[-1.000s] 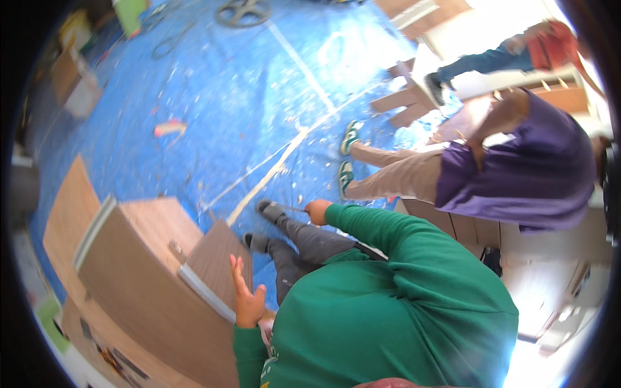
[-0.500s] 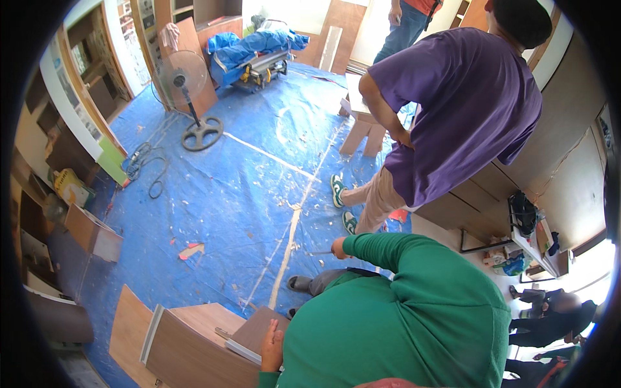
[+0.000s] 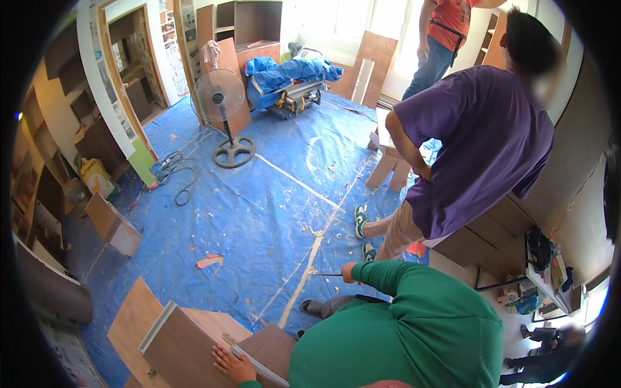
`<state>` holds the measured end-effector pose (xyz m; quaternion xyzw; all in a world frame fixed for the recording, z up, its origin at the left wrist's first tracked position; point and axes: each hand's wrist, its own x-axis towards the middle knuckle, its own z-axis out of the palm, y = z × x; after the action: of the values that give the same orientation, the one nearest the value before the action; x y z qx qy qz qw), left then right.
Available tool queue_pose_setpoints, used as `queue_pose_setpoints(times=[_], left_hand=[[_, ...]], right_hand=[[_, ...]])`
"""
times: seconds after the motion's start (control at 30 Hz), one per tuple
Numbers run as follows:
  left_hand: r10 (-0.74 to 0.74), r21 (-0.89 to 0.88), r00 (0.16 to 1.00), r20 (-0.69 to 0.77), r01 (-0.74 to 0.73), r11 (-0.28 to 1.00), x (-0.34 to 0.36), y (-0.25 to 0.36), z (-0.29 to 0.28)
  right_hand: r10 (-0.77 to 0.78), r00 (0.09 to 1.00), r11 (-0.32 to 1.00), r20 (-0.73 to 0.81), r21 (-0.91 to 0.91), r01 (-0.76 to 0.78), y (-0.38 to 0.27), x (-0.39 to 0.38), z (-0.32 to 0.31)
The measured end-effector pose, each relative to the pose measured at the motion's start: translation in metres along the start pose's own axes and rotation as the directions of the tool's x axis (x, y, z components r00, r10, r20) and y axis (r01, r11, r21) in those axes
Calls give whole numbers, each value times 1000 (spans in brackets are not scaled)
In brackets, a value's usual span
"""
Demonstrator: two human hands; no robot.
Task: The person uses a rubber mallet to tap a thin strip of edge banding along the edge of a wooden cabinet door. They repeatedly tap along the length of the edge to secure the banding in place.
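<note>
My left hand [image 3: 235, 364] lies with fingers stretched out on a brown wood-grain panel [image 3: 187, 346], which has a pale edge strip. Beside that panel is a smaller brown board [image 3: 270, 346] with a light metal strip at its side. Out in front of my body, my right hand [image 3: 349, 273] is closed around a tool with a thin dark shaft [image 3: 328, 275] pointing left. Its handle is hidden in the fist, so its exact kind cannot be made out. A lighter plywood sheet [image 3: 132, 317] leans behind the panel.
Blue tarp [image 3: 259, 220] with scraps and tape lines covers the floor. A co-worker in a purple shirt [image 3: 479, 142] stands close on the right; another in red [image 3: 446, 39] is farther back. A pedestal fan [image 3: 220, 97], a coiled cable [image 3: 178, 173] and a tarp-covered machine [image 3: 294, 84] stand beyond.
My left hand has moved left from the panel's near side and now rests flat on its face. The right hand still holds the thin tool. The view has shifted, showing more of the room's far end.
</note>
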<state>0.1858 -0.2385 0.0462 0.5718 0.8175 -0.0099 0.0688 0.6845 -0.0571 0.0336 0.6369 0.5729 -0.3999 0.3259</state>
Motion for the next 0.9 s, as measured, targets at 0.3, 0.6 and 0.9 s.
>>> queue_pose_setpoints(times=[0.3,0.6,0.9], left_hand=[[-64,-35,997,-38,63,997,49,-5,2],[126,-121,948,-294,-167,978,56,-38,19],[-436,-172,874,-215,406,898,14,-115,23]], right_hand=[[-194,980,943,-46,-285,173,-23,-10,-7],[-291,957,936,16,210,281,-68,12,3],[-588,806,720,-68,410,560,-179,-10,21]])
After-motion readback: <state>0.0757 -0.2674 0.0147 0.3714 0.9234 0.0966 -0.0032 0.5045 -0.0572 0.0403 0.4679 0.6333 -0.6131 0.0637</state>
